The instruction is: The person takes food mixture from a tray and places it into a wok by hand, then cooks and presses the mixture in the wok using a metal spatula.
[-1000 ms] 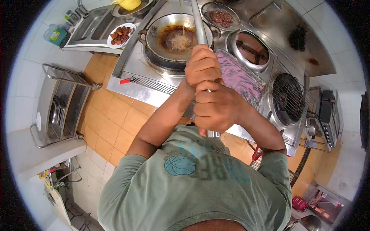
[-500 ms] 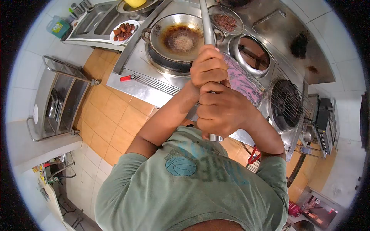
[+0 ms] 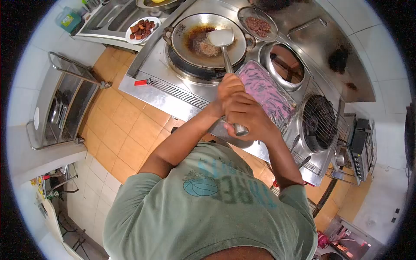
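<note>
Both hands grip a long-handled metal wok spatula (image 3: 220, 38). My left hand (image 3: 231, 90) is wrapped round the handle higher up. Just below it, my right hand (image 3: 250, 113) closes round the lower handle, whose end sticks out beneath. The spatula's blade is over the wok (image 3: 180, 48), at the right of a pale, minced-looking mass (image 3: 207, 47) in brown liquid; whether it touches the food I cannot tell. Beside the wok lies a tray of pink and dark strips (image 3: 265, 92).
A strainer of browned bits (image 3: 257, 27) sits behind right, near a round metal pot (image 3: 282, 65). A white plate (image 3: 128, 36) of reddish-brown chunks stands by the sink (image 3: 113, 19). A wire rack (image 3: 331, 117) covers a burner at right. At left is a metal trolley (image 3: 65, 108).
The spatula has tipped down, bringing its blade into view over the wok. Both hands, still on the handle, have shifted, and the lower end now points more toward the camera.
</note>
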`<action>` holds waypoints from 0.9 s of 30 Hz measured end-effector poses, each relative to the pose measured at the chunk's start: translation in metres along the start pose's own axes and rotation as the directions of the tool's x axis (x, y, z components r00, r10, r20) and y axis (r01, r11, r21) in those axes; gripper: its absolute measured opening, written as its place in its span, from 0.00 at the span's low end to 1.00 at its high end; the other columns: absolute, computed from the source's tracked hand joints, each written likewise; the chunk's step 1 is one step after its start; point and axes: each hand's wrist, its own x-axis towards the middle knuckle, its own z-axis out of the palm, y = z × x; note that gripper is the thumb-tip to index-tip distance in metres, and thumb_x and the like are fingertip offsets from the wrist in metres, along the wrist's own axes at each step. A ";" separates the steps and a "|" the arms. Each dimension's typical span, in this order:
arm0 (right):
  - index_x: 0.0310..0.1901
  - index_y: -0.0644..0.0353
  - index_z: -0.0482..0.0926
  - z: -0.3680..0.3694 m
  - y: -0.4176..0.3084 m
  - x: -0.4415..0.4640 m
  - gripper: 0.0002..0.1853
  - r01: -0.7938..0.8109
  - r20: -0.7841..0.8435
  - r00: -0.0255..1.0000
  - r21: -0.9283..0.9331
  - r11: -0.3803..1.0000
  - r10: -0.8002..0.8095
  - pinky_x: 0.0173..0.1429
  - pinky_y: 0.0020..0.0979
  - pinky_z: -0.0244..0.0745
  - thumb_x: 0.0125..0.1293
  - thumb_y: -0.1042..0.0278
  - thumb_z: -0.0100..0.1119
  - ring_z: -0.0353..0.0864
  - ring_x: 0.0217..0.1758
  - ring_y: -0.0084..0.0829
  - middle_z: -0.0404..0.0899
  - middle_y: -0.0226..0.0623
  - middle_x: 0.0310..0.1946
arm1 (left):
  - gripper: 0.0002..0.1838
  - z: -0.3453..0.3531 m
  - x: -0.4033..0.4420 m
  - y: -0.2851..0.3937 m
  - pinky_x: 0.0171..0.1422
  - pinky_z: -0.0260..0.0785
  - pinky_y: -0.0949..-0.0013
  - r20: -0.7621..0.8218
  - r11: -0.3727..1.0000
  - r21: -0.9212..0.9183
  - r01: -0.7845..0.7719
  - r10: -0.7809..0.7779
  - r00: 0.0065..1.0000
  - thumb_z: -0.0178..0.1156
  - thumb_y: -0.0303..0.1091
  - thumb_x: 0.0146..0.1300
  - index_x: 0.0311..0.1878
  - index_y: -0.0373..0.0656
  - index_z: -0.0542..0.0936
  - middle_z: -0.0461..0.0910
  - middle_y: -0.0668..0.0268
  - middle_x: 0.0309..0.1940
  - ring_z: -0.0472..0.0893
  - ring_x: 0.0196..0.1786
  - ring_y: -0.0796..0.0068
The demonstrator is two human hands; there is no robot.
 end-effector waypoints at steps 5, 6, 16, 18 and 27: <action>0.66 0.48 0.56 -0.024 -0.011 -0.057 0.41 -0.400 0.020 0.820 0.734 0.549 0.572 0.51 0.36 0.75 0.53 0.53 0.66 0.68 0.57 0.38 0.59 0.39 0.58 | 0.11 0.006 0.000 0.007 0.37 0.62 0.64 -0.016 0.988 0.145 0.055 -0.053 0.998 0.65 0.35 0.40 0.21 0.45 0.72 0.72 0.67 0.22 0.73 0.29 0.66; 0.67 0.46 0.53 -0.022 -0.011 -0.066 0.41 -0.356 0.114 0.721 0.908 0.224 0.684 0.50 0.36 0.76 0.56 0.51 0.63 0.68 0.58 0.37 0.57 0.39 0.60 | 0.08 0.006 0.001 0.007 0.38 0.61 0.65 0.006 0.987 0.150 0.051 -0.052 0.999 0.62 0.32 0.40 0.21 0.46 0.71 0.72 0.67 0.22 0.73 0.28 0.65; 0.69 0.49 0.49 -0.003 -0.032 -0.042 0.29 -0.408 0.402 0.369 0.880 -0.243 0.838 0.17 0.19 0.53 0.68 0.69 0.42 0.58 0.15 0.14 0.66 0.29 0.29 | 0.14 0.020 0.005 0.008 0.45 0.59 0.62 0.228 0.972 0.234 0.031 -0.086 0.970 0.65 0.33 0.35 0.26 0.46 0.71 0.70 0.69 0.27 0.72 0.36 0.65; 0.69 0.52 0.50 0.006 -0.028 -0.053 0.28 -0.608 0.225 0.383 0.792 0.061 0.896 0.17 0.18 0.55 0.69 0.69 0.43 0.59 0.16 0.14 0.66 0.27 0.27 | 0.18 0.017 0.002 0.006 0.54 0.57 0.57 0.382 0.955 0.289 0.066 -0.178 0.907 0.65 0.31 0.35 0.35 0.47 0.73 0.72 0.68 0.39 0.71 0.46 0.64; 0.66 0.65 0.58 -0.005 0.005 -0.092 0.26 -0.807 0.025 0.372 0.503 0.310 0.928 0.42 0.24 0.67 0.68 0.69 0.45 0.67 0.35 0.21 0.71 0.35 0.39 | 0.22 -0.030 -0.024 0.017 0.59 0.55 0.54 0.310 0.898 0.382 0.219 -0.347 0.885 0.55 0.25 0.43 0.47 0.43 0.74 0.72 0.60 0.51 0.69 0.53 0.60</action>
